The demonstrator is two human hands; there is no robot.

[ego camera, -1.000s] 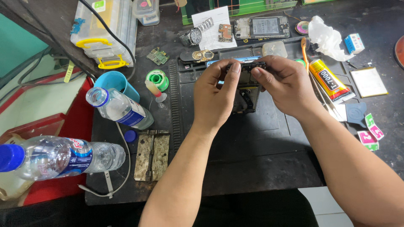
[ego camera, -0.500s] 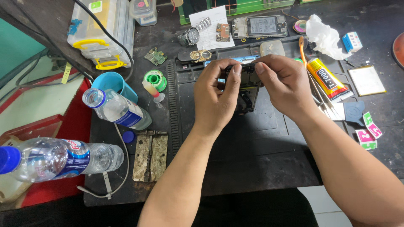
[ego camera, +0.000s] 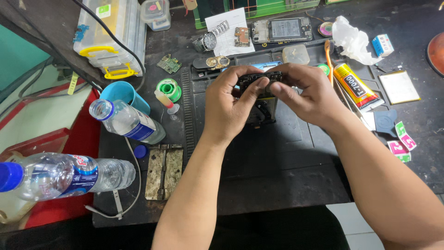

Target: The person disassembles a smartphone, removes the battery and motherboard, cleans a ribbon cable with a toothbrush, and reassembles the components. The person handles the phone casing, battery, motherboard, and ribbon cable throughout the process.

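Observation:
Both my hands hold a small black phone frame [ego camera: 262,99] upright over a dark repair mat [ego camera: 277,153]. My left hand [ego camera: 229,104] grips its left side, thumb pressed on the top edge. My right hand [ego camera: 303,92] grips the right side, fingers curled over the top. Most of the frame is hidden by my fingers; its lower part shows between my palms.
An open-topped plastic bottle [ego camera: 127,121] and a blue cup [ego camera: 124,95] stand left of the mat, a capped bottle [ego camera: 60,173] nearer. A metal jig [ego camera: 164,170], solder spool [ego camera: 166,88], glue tube [ego camera: 358,87], wristwatch [ego camera: 206,42], opened phone [ego camera: 283,28] and parts boxes [ego camera: 111,32] surround it.
Both hands with the phone frame have stayed together over the mat; the fingers shifted slightly along its top edge. The camera view moved a little.

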